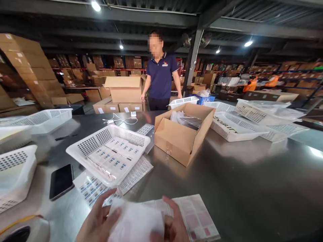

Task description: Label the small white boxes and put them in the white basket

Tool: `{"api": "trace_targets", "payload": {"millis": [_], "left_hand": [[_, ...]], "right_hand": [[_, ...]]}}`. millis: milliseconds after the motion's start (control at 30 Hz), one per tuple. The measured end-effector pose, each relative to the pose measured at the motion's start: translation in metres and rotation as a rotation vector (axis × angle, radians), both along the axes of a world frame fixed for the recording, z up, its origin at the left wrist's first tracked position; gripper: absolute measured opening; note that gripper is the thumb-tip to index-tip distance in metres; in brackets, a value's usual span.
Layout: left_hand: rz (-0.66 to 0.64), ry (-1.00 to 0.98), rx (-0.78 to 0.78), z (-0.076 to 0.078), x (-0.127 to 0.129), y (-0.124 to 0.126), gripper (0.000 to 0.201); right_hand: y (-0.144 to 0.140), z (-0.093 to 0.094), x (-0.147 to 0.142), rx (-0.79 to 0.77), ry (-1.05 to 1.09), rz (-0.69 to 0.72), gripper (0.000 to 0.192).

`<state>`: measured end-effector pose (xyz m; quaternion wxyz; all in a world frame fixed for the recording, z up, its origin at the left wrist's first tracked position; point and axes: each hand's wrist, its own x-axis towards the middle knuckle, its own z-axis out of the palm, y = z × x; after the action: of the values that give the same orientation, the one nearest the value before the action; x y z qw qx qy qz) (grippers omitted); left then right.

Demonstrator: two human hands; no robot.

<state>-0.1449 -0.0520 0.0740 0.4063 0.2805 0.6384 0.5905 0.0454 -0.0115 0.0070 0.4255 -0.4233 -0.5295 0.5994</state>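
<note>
At bottom centre, the left hand [97, 220] and right hand [174, 223] together grasp a blurred white plastic pouch [136, 222] below the white perforated plastic basket [108, 153].

White packet [136, 222] motion-blurred, hides palms; both hands cut by bottom edge; label sheet [199, 218] print unreadable.

Two hands, the left hand [97, 220] and the right hand [174, 223], held one white packet [136, 223]. One phone [61, 180] lay on the table [252, 188]. One open carton [182, 132] stood there. White baskets numbered at least seven, one [107, 151] filled with small boxes. Label sheets numbered at least three, one [199, 218] by the hands. One person [161, 79] stood across the table.
</note>
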Motion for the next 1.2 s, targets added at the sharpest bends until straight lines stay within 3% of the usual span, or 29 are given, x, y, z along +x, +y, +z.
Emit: {"api": "trace_targets", "payload": {"millis": [33, 100, 167, 233, 300, 433, 500, 567, 633, 733, 900, 1067, 1200], "left_hand": [[-0.046, -0.012, 0.024, 0.000, 0.001, -0.002, 0.081], [-0.119, 0.041, 0.041, 0.001, 0.000, -0.008, 0.091], [-0.141, 0.060, 0.063, 0.004, -0.002, -0.012, 0.095], [-0.118, 0.051, 0.071, 0.004, -0.005, -0.013, 0.094], [-0.103, 0.082, 0.050, 0.002, -0.007, -0.014, 0.093], [-0.084, 0.138, 0.047, -0.001, -0.009, -0.015, 0.094], [-0.066, 0.144, 0.061, -0.002, -0.008, -0.015, 0.092], [-0.050, 0.167, 0.061, -0.001, -0.009, -0.016, 0.091], [-0.024, 0.180, 0.060, -0.001, -0.010, -0.018, 0.091], [0.041, 0.165, 0.076, 0.001, -0.012, -0.023, 0.093], [0.113, 0.086, 0.111, 0.002, -0.012, -0.029, 0.096], [0.212, 0.149, 0.119, -0.012, -0.019, -0.029, 0.076], [0.136, 0.147, 0.129, -0.023, -0.027, -0.029, 0.065]], "right_hand": [[0.005, 0.008, 0.004, 0.016, 0.021, -0.033, 0.088], [0.014, 0.024, 0.012, 0.076, -0.056, -0.065, 0.060], [0.022, 0.034, 0.016, 0.137, -0.168, -0.011, 0.043], [0.026, 0.035, 0.018, 0.106, -0.170, 0.136, 0.049], [0.026, 0.035, 0.018, 0.152, -0.257, 0.183, 0.054], [0.019, 0.039, 0.015, 0.553, -0.621, 0.033, 0.049], [0.019, 0.042, 0.013, 0.664, -0.669, 0.149, 0.055], [0.020, 0.043, 0.012, 0.634, -0.647, 0.289, 0.062], [0.021, 0.041, 0.012, 0.497, -0.594, 0.335, 0.067], [0.020, 0.033, 0.011, 0.327, -0.473, 0.324, 0.066], [0.017, 0.025, 0.003, 0.233, -0.274, 0.297, 0.060], [0.016, 0.017, 0.000, 0.193, -0.280, 0.238, 0.058], [0.014, 0.002, 0.003, 0.214, -0.269, 0.175, 0.058]]}}
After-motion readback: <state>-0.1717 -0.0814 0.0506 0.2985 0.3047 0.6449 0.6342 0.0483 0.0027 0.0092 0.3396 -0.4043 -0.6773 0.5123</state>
